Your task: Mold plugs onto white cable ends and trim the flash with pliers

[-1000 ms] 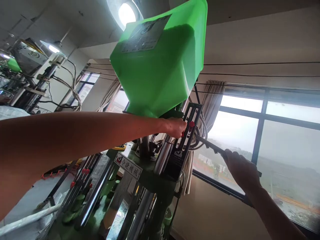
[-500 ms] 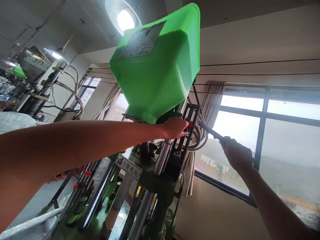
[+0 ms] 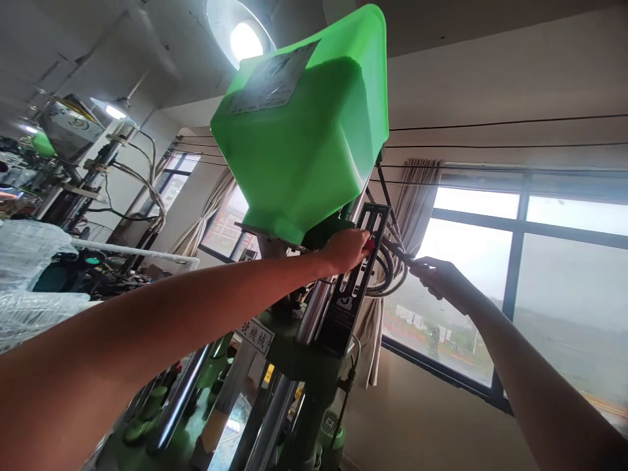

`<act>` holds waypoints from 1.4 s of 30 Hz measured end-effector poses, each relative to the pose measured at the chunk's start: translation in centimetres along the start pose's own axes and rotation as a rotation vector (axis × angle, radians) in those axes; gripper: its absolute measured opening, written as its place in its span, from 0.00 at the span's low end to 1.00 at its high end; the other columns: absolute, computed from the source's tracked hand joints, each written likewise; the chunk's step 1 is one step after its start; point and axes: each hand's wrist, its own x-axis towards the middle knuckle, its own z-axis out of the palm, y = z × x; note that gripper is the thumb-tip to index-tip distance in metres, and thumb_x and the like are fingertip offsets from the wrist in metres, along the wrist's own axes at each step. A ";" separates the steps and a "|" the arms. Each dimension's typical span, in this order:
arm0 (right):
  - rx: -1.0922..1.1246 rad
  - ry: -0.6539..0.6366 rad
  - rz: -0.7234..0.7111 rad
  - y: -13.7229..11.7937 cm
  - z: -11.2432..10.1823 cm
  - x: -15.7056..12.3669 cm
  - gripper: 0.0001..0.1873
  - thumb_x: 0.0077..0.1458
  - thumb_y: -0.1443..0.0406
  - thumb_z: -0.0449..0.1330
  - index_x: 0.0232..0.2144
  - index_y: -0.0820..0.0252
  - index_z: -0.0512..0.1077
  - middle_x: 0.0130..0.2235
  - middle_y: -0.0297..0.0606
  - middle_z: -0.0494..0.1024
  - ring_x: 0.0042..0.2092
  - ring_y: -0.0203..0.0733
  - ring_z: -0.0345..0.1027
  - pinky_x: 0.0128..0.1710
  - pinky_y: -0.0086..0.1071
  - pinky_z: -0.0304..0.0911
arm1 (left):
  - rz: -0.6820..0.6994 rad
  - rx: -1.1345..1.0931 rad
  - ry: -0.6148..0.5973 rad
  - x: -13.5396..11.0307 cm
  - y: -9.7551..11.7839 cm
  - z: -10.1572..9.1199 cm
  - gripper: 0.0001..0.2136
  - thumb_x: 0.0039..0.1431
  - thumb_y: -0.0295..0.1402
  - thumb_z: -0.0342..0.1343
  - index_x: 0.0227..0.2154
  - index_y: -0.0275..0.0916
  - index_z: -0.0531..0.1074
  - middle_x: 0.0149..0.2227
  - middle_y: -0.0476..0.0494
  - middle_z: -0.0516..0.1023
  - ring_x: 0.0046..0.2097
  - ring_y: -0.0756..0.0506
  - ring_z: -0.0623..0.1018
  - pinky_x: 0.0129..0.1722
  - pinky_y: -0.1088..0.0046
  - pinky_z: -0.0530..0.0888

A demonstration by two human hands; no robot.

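Observation:
A big green plastic hopper [image 3: 304, 137] sits on top of a green machine [image 3: 304, 366]. Just under it, my left hand [image 3: 346, 248] is closed on a small red knob [image 3: 369, 245] set in a black slotted bracket [image 3: 360, 275]. To the right, my right hand [image 3: 441, 278] grips the handle of a dark metal tool [image 3: 400, 254] whose tip reaches the back of the bracket, beside a bundle of grey cables [image 3: 390, 275].
Chrome columns [image 3: 314, 314] run down the machine below a nameplate [image 3: 258, 335]. A large window [image 3: 534, 288] and curtain [image 3: 417, 190] fill the right. More machines [image 3: 73, 137], plastic-wrapped goods [image 3: 29, 248] and a white pipe [image 3: 142, 254] stand at left. A ceiling lamp [image 3: 244, 39] shines above.
My right hand has slid up the tool toward the bracket, from lower right to close beside it. The left hand stayed on the red knob. The view has shifted a little.

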 end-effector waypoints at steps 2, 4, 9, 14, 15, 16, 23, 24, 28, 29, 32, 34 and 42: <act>0.036 -0.028 -0.002 -0.6 -0.3 0.3 0.16 0.51 0.55 0.63 0.34 0.63 0.74 0.18 0.30 0.68 0.17 0.31 0.59 0.15 0.26 0.57 | 0.030 0.014 -0.003 0.2 0.1 -0.4 0.09 0.63 0.34 0.53 0.43 0.37 0.70 0.40 0.40 0.80 0.42 0.41 0.79 0.40 0.69 0.72; 0.065 -0.030 0.002 -0.9 -0.6 0.6 0.17 0.50 0.55 0.64 0.33 0.64 0.74 0.19 0.31 0.68 0.18 0.31 0.58 0.15 0.25 0.55 | 0.049 0.033 -0.009 0.5 0.2 -0.6 0.07 0.61 0.32 0.55 0.41 0.37 0.71 0.37 0.41 0.80 0.41 0.40 0.79 0.40 0.69 0.72; 0.131 0.015 0.008 -0.4 -1.2 1.8 0.25 0.51 0.55 0.64 0.48 0.66 0.73 0.19 0.28 0.64 0.18 0.30 0.54 0.16 0.26 0.49 | 0.053 0.087 -0.006 0.8 0.3 -0.5 0.07 0.61 0.30 0.55 0.40 0.35 0.71 0.36 0.38 0.80 0.40 0.39 0.80 0.37 0.68 0.72; 0.175 -0.189 0.005 0.4 -1.8 2.5 0.27 0.46 0.55 0.68 0.45 0.65 0.76 0.18 0.27 0.63 0.19 0.30 0.51 0.17 0.27 0.46 | 0.068 0.116 -0.005 0.8 0.2 -0.4 0.05 0.62 0.31 0.54 0.39 0.36 0.71 0.35 0.40 0.80 0.39 0.40 0.80 0.36 0.69 0.72; 0.188 -0.177 0.003 0.5 -1.8 2.6 0.27 0.45 0.54 0.68 0.45 0.65 0.76 0.18 0.27 0.62 0.19 0.30 0.51 0.17 0.27 0.46 | 0.072 0.118 -0.005 0.8 0.2 -0.4 0.05 0.62 0.31 0.54 0.39 0.36 0.71 0.35 0.40 0.81 0.39 0.40 0.80 0.36 0.69 0.72; 0.207 -0.150 -0.001 0.5 -1.8 2.6 0.28 0.45 0.54 0.68 0.45 0.65 0.76 0.18 0.27 0.62 0.19 0.30 0.50 0.18 0.28 0.46 | 0.077 0.120 -0.005 0.9 0.1 -0.4 0.05 0.62 0.32 0.54 0.38 0.36 0.71 0.35 0.41 0.81 0.39 0.40 0.80 0.37 0.69 0.72; 0.218 -0.135 -0.006 0.3 -2.0 2.8 0.27 0.45 0.53 0.68 0.43 0.65 0.76 0.18 0.27 0.61 0.20 0.29 0.50 0.18 0.28 0.45 | 0.121 0.129 -0.025 1.2 -0.2 -0.8 0.04 0.62 0.30 0.54 0.37 0.36 0.71 0.34 0.41 0.80 0.38 0.42 0.80 0.35 0.71 0.71; 0.225 -0.114 -0.016 0.2 -2.0 2.7 0.27 0.45 0.52 0.68 0.44 0.65 0.76 0.18 0.26 0.61 0.20 0.29 0.50 0.18 0.28 0.45 | 0.127 0.132 -0.029 1.3 -0.2 -0.8 0.04 0.62 0.30 0.54 0.37 0.36 0.71 0.33 0.41 0.80 0.37 0.42 0.80 0.34 0.71 0.71; 0.164 -0.230 -0.001 0.2 -2.2 2.5 0.29 0.45 0.53 0.68 0.45 0.66 0.76 0.16 0.25 0.59 0.19 0.29 0.49 0.18 0.28 0.44 | 0.155 0.133 -0.047 1.4 -0.3 -1.0 0.04 0.62 0.30 0.53 0.37 0.36 0.71 0.33 0.41 0.80 0.37 0.43 0.80 0.33 0.72 0.70; 0.147 -0.206 -0.008 0.2 -2.2 2.5 0.29 0.45 0.53 0.68 0.46 0.66 0.76 0.16 0.25 0.60 0.19 0.29 0.49 0.18 0.28 0.45 | 0.160 0.134 -0.049 1.4 -0.4 -1.0 0.04 0.62 0.30 0.54 0.37 0.36 0.71 0.34 0.41 0.80 0.37 0.42 0.80 0.33 0.71 0.70; 0.152 -0.096 -0.055 0.4 -2.2 2.5 0.30 0.46 0.53 0.67 0.47 0.66 0.75 0.18 0.27 0.62 0.19 0.30 0.51 0.19 0.29 0.47 | 0.167 0.135 -0.047 1.4 -0.4 -1.1 0.04 0.62 0.30 0.54 0.38 0.35 0.71 0.33 0.41 0.80 0.37 0.42 0.79 0.33 0.71 0.69; 0.142 -0.143 -0.049 0.3 -1.9 2.6 0.28 0.47 0.54 0.66 0.47 0.65 0.76 0.18 0.26 0.61 0.19 0.30 0.50 0.19 0.29 0.46 | 0.171 0.134 -0.049 1.4 -0.4 -1.2 0.04 0.62 0.29 0.54 0.37 0.36 0.71 0.33 0.41 0.80 0.37 0.43 0.79 0.34 0.71 0.69; 0.053 -0.111 0.013 0.1 -2.1 2.0 0.20 0.54 0.59 0.63 0.47 0.65 0.76 0.17 0.26 0.60 0.18 0.30 0.50 0.19 0.30 0.47 | 0.186 0.140 -0.066 1.5 -0.5 -1.0 0.06 0.63 0.30 0.54 0.40 0.35 0.70 0.35 0.40 0.80 0.38 0.43 0.79 0.35 0.71 0.70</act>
